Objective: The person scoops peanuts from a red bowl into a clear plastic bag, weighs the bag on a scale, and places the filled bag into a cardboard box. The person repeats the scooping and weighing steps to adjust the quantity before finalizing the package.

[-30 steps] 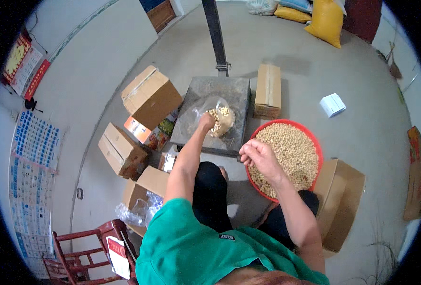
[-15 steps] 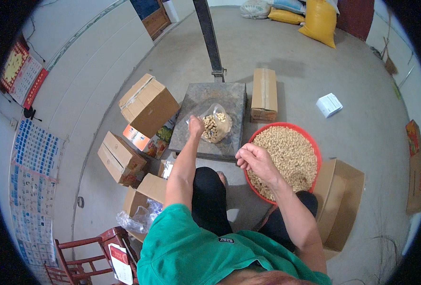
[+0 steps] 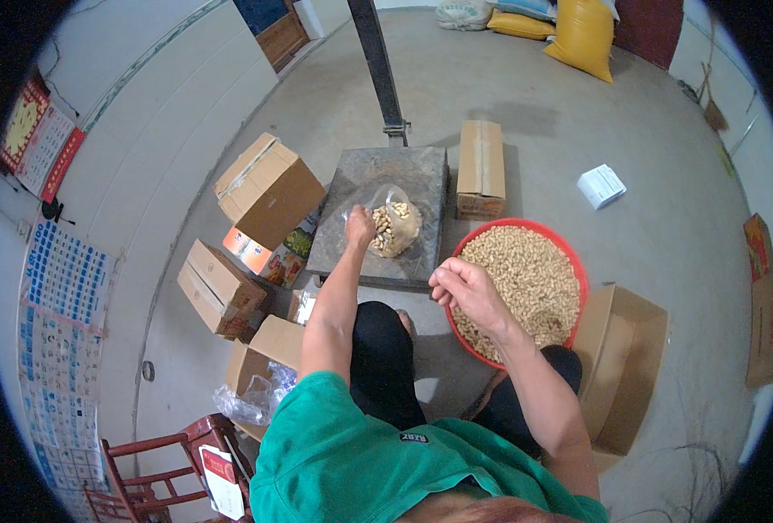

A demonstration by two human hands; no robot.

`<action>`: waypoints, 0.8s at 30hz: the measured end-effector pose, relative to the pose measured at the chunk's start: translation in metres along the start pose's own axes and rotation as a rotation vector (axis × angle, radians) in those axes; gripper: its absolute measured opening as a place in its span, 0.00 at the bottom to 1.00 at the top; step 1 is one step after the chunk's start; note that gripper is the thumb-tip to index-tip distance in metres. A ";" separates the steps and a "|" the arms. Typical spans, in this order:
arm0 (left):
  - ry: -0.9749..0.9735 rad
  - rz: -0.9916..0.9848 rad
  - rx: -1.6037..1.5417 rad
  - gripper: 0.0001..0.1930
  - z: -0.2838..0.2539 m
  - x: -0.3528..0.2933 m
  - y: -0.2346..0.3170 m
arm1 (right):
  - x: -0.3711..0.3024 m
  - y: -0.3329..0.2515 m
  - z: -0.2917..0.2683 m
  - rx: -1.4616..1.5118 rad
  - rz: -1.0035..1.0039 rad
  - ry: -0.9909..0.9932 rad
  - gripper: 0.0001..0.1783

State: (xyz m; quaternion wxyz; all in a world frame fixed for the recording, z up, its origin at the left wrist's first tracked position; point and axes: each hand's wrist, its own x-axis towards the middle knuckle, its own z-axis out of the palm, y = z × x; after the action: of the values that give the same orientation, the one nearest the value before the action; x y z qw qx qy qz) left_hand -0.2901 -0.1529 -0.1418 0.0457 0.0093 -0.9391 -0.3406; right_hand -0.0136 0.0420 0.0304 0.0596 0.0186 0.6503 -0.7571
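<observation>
A clear plastic bag (image 3: 397,230) partly filled with unshelled peanuts rests on the dark metal platform (image 3: 352,170) of a floor scale. My left hand (image 3: 359,227) is closed on the left side of the bag's mouth. To the right stands a wide red basin (image 3: 585,277) heaped with peanuts (image 3: 517,261). Over the left rim of that basin hovers my right hand (image 3: 467,292), with its fingers curled together. Whatever lies between those fingers, if anything, is hidden.
Closed cardboard boxes (image 3: 269,183) are stacked left of the scale, and one box (image 3: 481,166) stands beyond the basin. An open carton (image 3: 635,375) sits at the right. Plastic wrap (image 3: 260,397) spills from a box near a red wooden chair (image 3: 164,462). The scale's post (image 3: 375,65) rises behind.
The whole view has shifted slightly. My left hand keeps its grip on the bag, and my right hand stays curled beside the basin.
</observation>
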 end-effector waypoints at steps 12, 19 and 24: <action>0.013 -0.006 0.043 0.20 -0.007 -0.002 0.000 | -0.002 -0.004 0.003 -0.035 -0.018 -0.012 0.14; -0.038 0.031 0.070 0.20 0.003 -0.001 0.013 | 0.003 0.000 -0.001 -0.057 -0.007 0.008 0.13; 0.054 -0.052 -0.236 0.18 -0.028 0.046 -0.090 | 0.000 -0.011 0.035 0.019 -0.014 -0.133 0.13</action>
State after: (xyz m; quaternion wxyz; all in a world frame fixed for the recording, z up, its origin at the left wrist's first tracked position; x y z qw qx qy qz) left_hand -0.3347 -0.2419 -0.1741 0.0627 0.0374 -0.8903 -0.4495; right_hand -0.0130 0.0096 0.0466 0.0972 -0.0359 0.6376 -0.7633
